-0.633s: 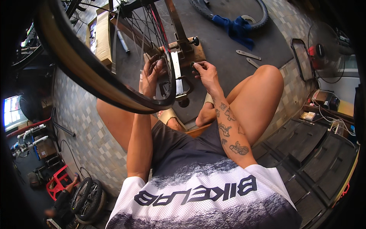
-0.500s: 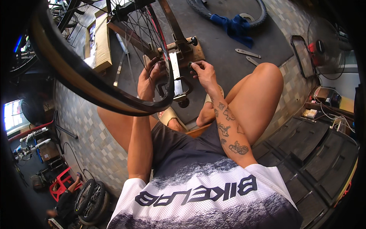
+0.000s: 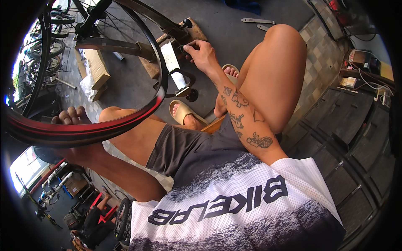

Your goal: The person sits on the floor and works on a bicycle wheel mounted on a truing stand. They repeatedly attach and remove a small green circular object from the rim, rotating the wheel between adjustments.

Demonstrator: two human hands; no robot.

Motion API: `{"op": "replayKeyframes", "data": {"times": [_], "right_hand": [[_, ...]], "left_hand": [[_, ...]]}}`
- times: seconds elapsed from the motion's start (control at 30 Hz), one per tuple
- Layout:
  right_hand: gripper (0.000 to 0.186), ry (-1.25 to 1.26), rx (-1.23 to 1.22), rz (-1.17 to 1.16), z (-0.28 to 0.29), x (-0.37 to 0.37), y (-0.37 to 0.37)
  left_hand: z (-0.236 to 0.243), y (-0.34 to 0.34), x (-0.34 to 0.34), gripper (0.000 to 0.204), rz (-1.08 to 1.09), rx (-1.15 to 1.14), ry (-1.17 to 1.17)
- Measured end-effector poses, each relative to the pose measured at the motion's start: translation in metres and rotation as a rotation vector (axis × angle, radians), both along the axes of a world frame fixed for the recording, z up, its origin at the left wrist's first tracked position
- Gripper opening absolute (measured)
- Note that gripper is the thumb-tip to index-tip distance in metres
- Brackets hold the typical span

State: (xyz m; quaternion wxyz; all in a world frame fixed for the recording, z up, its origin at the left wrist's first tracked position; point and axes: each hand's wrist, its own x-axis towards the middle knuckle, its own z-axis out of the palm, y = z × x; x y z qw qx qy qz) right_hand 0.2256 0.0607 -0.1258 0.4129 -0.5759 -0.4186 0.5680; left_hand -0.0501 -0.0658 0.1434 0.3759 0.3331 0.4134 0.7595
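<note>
A spoked bicycle wheel with a dark rim and red areas (image 3: pixel 138 118) stands in a metal truing stand (image 3: pixel 111 47) in front of me. At the far left, my left hand (image 3: pixel 69 116) is curled round the lower part of the rim. Its fingertips show above the rim, and the rim hides the palm. Beside the silver plate (image 3: pixel 171 58) of the stand, my right hand (image 3: pixel 203 55) pinches a small dark round tool (image 3: pixel 182 49) between thumb and fingers. That hand is apart from the wheel. The tool is too small to make out further.
The stand has a wooden base (image 3: pixel 194 31). Two flat metal levers (image 3: pixel 257 20) lie on the dark mat beyond my knee. A cardboard box (image 3: pixel 96 69) is on the left, and dark drawers (image 3: pixel 335 163) are on the right. Another person (image 3: pixel 90 224) is at the lower left near a red stool.
My left hand has left the spokes by the stand and moved left to the rim. The view has shifted too. My right hand still pinches the small tool near the stand.
</note>
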Motion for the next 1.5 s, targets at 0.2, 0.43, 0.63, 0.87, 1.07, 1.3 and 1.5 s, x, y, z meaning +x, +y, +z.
{"op": "replayKeyframes", "data": {"times": [0.2,0.43,0.63,0.87,1.07,1.3,1.5], "right_hand": [[0.033,-0.034,-0.006,0.012,0.006,0.003,0.001],[0.034,-0.061,-0.001,0.032,0.007,0.004,0.002],[0.033,-0.05,0.012,0.035,0.007,0.004,0.002],[0.033,-0.043,0.007,0.033,0.009,0.004,0.001],[0.033,-0.051,0.002,0.026,0.013,0.005,0.0],[0.031,0.01,0.008,-0.004,0.008,0.001,0.001],[0.029,-0.013,-0.001,0.018,0.005,0.001,0.003]], "left_hand": [[-0.028,0.018,-0.009,0.035,-0.438,0.033,-0.064],[-0.056,0.026,-0.018,0.04,-0.51,-0.056,-0.047],[-0.077,0.028,-0.024,0.037,-0.408,-0.111,-0.075],[-0.1,0.046,-0.022,0.042,-0.555,-0.109,-0.005],[-0.119,0.06,0.021,0.048,-0.222,-0.435,0.229],[-0.131,0.066,0.043,0.067,-0.273,-0.546,0.307],[-0.103,0.056,0.048,0.075,-0.341,-0.509,0.269]]}}
